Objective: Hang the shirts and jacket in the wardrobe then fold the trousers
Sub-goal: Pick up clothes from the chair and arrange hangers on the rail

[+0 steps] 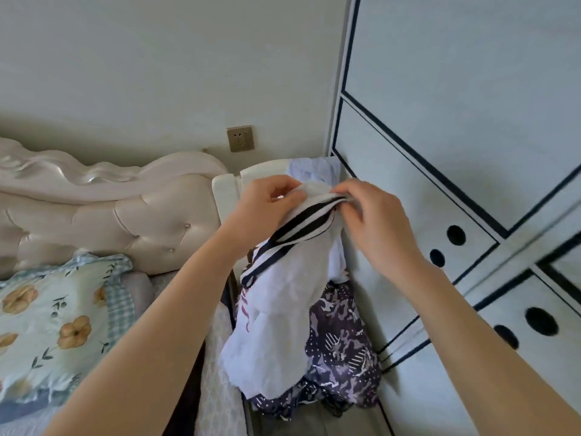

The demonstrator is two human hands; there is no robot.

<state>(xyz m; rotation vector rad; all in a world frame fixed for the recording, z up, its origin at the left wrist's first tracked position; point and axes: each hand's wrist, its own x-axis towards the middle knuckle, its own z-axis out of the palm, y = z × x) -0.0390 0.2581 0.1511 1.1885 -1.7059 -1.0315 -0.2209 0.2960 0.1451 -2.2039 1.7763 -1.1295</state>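
Two bare forearms (151, 335) are seen stretched from the near edge toward the gap between the bed (217, 357) and the wardrobe (471, 121). There a white shirt (283, 297) with a black-striped collar (301, 221) is held up by its top edge. The collar is pinched on its left side by the curled fingers of the left hand (267, 202) and on its right side by those of the right hand (374, 221). The shirt's body is draped down over a dark purple patterned garment (339, 341), which is piled beneath it. A pale blue garment (309, 169) is glimpsed just beyond the hands, at the far end of the gap. The wardrobe, white with dark trim and round holes in its fronts, is pictured at right. A tufted cream headboard (125, 209), a floral pillow (53, 325) and a wall socket (240, 139) are shown at left.
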